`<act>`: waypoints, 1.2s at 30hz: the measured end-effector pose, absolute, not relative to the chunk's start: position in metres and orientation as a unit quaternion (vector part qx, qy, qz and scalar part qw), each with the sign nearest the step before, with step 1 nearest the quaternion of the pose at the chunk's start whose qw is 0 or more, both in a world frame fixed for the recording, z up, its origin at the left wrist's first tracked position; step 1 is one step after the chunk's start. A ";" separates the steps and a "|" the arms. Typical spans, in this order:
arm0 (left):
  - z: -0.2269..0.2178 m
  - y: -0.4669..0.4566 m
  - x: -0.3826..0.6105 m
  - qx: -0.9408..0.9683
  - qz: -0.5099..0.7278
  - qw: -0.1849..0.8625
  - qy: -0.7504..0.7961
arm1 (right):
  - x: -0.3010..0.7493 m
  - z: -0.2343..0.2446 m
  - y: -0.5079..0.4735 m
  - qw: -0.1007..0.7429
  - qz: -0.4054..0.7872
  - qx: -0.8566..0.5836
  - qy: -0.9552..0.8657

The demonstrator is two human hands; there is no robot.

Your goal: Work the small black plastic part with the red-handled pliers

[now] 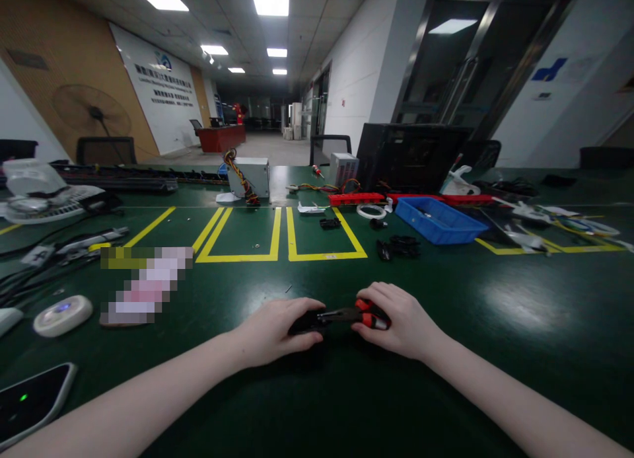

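Our left hand (277,329) curls over a small black part (306,322) while our right hand (396,322) closes round the red-and-black handles of pliers (356,314), both low on the glossy green table (495,326). Beyond lie yellow taped rectangles (282,236) and a blue plastic bin (438,220).

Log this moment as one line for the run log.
left hand: on small black part | right hand: gripping red-handled pliers | surface: green table | beyond: blue bin

My head camera looks forward and down across the green table (495,326), close over my hands at the near edge, with the hall far ahead.
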State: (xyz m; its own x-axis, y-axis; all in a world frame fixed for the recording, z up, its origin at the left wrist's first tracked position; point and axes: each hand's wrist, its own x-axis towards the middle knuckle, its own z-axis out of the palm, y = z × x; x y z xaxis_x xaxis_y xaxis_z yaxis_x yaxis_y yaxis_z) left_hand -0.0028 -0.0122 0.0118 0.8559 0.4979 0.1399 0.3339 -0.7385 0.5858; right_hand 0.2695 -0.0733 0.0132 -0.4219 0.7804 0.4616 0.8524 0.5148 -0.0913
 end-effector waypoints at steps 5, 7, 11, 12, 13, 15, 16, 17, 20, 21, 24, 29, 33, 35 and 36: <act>0.009 -0.014 0.000 0.932 0.160 0.209 0.251 | 0.268 0.013 -0.073 0.216 -0.086 -0.497 -0.836; 0.008 -0.015 0.001 0.937 0.165 0.171 0.257 | 0.267 0.013 -0.073 0.209 -0.090 -0.505 -0.832; 0.006 -0.016 0.001 0.941 0.182 0.128 0.256 | 0.264 0.012 -0.073 0.194 -0.094 -0.518 -0.828; 0.005 -0.016 0.001 0.941 0.182 0.125 0.256 | 0.264 0.011 -0.073 0.191 -0.094 -0.520 -0.827; 0.005 -0.016 0.000 0.941 0.180 0.125 0.256 | 0.264 0.011 -0.073 0.188 -0.094 -0.521 -0.827; 0.005 -0.015 0.000 0.942 0.178 0.127 0.254 | 0.265 0.010 -0.073 0.184 -0.095 -0.524 -0.826; 0.004 -0.015 -0.001 0.942 0.178 0.128 0.253 | 0.265 0.010 -0.073 0.182 -0.096 -0.524 -0.826; 0.004 -0.015 -0.001 0.942 0.178 0.130 0.252 | 0.265 0.010 -0.073 0.181 -0.096 -0.524 -0.826; 0.005 -0.015 -0.001 0.943 0.172 0.135 0.252 | 0.265 0.010 -0.073 0.180 -0.096 -0.522 -0.828; 0.005 -0.015 -0.001 0.943 0.166 0.138 0.252 | 0.265 0.010 -0.074 0.181 -0.096 -0.521 -0.829; 0.008 -0.015 -0.001 0.944 0.150 0.154 0.249 | 0.265 0.010 -0.074 0.182 -0.095 -0.517 -0.831; 0.013 -0.015 -0.002 0.939 0.140 0.208 0.237 | 0.264 0.011 -0.075 0.182 -0.091 -0.508 -0.837; 0.017 -0.013 -0.004 0.937 0.125 0.256 0.202 | 0.264 0.012 -0.075 0.180 -0.084 -0.494 -0.846; 0.017 -0.012 -0.005 0.937 0.118 0.274 0.182 | 0.265 0.013 -0.075 0.179 -0.080 -0.486 -0.852; 0.018 -0.011 -0.005 0.937 0.116 0.278 0.175 | 0.265 0.013 -0.074 0.179 -0.078 -0.482 -0.854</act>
